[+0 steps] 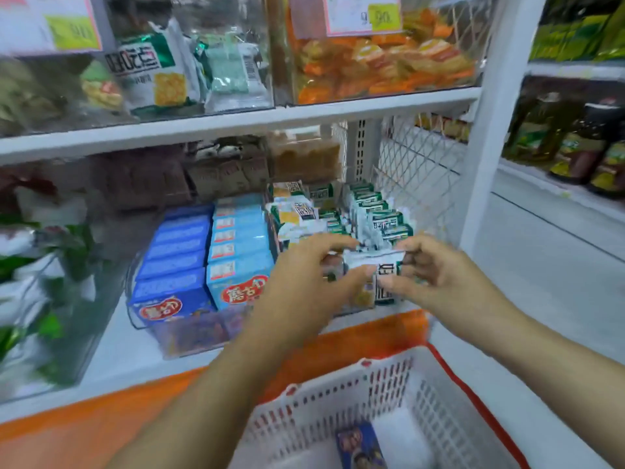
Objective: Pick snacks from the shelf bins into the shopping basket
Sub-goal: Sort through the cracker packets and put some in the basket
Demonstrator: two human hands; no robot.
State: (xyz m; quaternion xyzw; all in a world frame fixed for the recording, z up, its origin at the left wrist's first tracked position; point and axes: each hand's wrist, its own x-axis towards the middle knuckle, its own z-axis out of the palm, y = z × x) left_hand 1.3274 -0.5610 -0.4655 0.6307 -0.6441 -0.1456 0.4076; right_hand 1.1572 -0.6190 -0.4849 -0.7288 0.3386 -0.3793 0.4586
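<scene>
Green-and-white foil snack packet (373, 262) is pinched by your left hand (304, 286) and right hand (439, 275), 2 grips steadying it for the white slotted basket (338, 389) below.

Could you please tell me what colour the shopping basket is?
The basket is white with a red rim; head view shows it best.
</scene>
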